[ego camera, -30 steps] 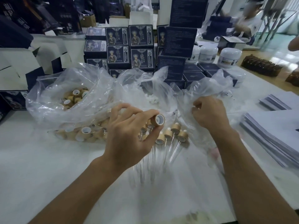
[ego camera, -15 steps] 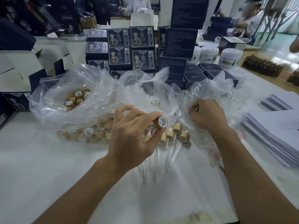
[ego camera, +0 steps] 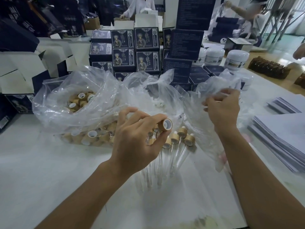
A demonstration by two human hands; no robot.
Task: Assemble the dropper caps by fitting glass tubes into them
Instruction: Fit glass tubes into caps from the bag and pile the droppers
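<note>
While the left hand (ego camera: 137, 142) pinches one dropper cap (ego camera: 165, 124) between thumb and forefinger, open end up, assembled droppers (ego camera: 177, 142) lie on the tabletop (ego camera: 41, 171) just at 4 o'clock of it. Right hand (ego camera: 222, 109), at 2 o'clock, has its grip curled into a clear bag (ego camera: 212, 90); contents unclear.
</note>
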